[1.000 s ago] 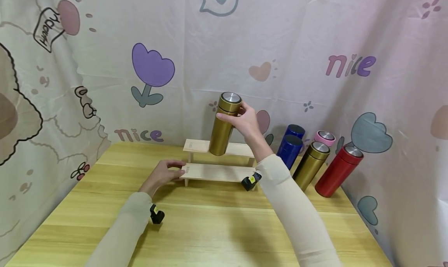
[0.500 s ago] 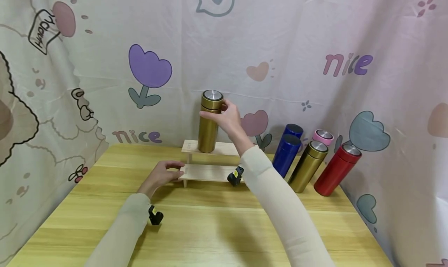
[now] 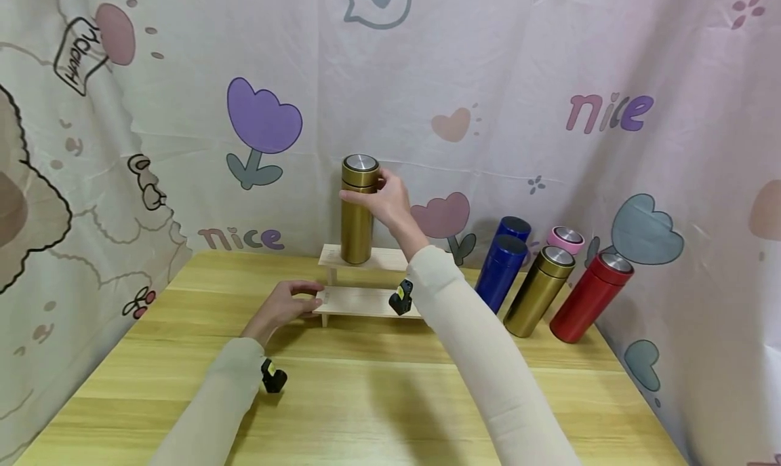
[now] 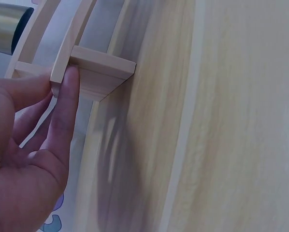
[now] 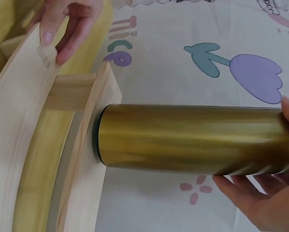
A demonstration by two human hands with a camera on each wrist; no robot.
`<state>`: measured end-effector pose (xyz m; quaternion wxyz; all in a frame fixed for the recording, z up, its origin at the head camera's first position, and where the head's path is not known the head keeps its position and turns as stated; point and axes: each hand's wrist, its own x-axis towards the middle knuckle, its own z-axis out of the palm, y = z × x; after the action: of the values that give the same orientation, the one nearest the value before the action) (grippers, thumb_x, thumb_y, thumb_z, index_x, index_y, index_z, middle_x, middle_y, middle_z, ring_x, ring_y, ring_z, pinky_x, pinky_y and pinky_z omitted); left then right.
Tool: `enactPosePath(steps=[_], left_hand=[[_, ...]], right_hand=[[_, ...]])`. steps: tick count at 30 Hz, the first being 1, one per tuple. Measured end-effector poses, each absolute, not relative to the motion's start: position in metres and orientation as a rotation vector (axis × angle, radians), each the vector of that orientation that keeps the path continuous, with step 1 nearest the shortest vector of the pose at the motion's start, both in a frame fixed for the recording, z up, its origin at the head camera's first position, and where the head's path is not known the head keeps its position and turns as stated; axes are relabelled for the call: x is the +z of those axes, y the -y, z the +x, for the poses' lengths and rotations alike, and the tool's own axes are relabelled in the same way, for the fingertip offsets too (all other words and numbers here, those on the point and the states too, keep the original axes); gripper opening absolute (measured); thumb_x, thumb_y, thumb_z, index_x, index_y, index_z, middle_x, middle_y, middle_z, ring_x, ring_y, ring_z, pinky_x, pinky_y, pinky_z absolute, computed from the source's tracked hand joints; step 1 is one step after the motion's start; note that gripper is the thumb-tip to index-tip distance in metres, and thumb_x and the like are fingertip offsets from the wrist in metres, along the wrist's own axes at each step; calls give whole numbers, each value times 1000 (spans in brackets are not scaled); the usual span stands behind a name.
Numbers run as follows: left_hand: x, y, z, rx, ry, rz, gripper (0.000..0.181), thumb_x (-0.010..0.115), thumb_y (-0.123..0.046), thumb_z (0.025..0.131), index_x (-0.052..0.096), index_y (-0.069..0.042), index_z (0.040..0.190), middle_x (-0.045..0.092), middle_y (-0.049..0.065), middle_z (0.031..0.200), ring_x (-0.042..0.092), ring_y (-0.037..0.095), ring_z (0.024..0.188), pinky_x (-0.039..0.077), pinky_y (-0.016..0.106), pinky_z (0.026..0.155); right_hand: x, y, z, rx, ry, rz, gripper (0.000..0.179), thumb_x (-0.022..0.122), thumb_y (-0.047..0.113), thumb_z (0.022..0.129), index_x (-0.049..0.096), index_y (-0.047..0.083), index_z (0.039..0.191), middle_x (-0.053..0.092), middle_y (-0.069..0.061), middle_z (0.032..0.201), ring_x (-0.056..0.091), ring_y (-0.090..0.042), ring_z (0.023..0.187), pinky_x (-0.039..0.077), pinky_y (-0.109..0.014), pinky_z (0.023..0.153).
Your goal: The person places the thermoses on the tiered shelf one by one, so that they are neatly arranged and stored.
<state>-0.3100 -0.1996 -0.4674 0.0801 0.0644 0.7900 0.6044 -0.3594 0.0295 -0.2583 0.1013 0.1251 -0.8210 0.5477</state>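
A gold thermos (image 3: pixel 356 225) with a silver-topped lid stands upright at the left part of the upper tier of a small two-tier wooden shelf (image 3: pixel 360 302). My right hand (image 3: pixel 392 200) grips it near the top, thumb in front and fingers round the far side. In the right wrist view the thermos's dark base (image 5: pixel 102 135) meets the upper board. My left hand (image 3: pixel 285 308) pinches the left end of the lower tier. The left wrist view shows its thumb and fingers on either side of the board's end (image 4: pixel 62 67).
To the right on the wooden table (image 3: pixel 342 405) stand two blue thermoses (image 3: pixel 502 273), another gold thermos (image 3: pixel 539 293), a red thermos (image 3: pixel 590 300) and a pink-topped thermos (image 3: pixel 566 239), partly hidden. A printed curtain (image 3: pixel 488 59) hangs behind the table.
My right hand has carried the gold thermos left and down from above the shelf onto the left part of its upper tier. My left hand keeps its hold on the lower tier.
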Motion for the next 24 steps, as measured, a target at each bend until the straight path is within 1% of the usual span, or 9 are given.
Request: enactPosePath(steps=[6,11,16,24], left_hand=[[-469,199,-310,1805,-2363,158,43,71,-7,97,61,4,138,54,29,144,71,12,91,66,27,84],[-469,199,-311,1812,-2353,162,45,71,-6,97,59,5,139,53,30,144,70,12,91,65,25,84],[-469,198,-310,1811,-2364,172,45,70,-5,97,59,6,139,53,31,144,70,12,91,65,26,84],[-465,196,-312,1734,-2447,163,42,72,-8,96,63,5,134,58,30,140,70,15,89,67,31,83]], right_hand=[[-259,-27,-362,1543,2451,394,63,91,34,78,64,11,129,70,-9,125,66,-24,115,59,-39,100],[-261,-23,-364,1510,2467,412,62,91,35,79,64,11,128,71,-8,124,66,-23,113,59,-37,98],[-262,-21,-365,1462,2482,445,61,89,36,80,63,10,129,70,-9,124,66,-23,113,59,-36,97],[-267,-24,-367,1440,2479,504,61,82,38,87,56,9,134,66,-12,127,64,-26,114,59,-40,97]])
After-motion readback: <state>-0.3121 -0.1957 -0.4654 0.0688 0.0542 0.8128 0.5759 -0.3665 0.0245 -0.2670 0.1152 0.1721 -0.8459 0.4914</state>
